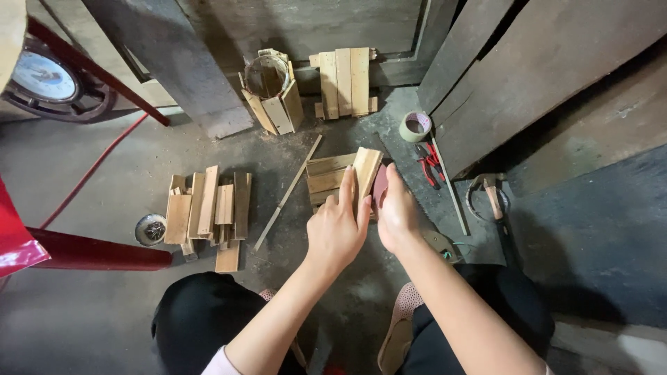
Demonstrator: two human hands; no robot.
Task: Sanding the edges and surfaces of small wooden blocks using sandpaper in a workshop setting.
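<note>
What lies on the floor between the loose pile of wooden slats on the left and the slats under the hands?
In the head view, one thin wooden strip lies diagonally on the concrete floor between them.

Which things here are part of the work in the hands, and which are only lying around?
In use:
left hand holding a wooden slat
right hand pressing reddish sandpaper on it
short slats lying under it

Lying about:
tape roll
red pliers
slat pile
thin wooden strip
round slat holder
</note>
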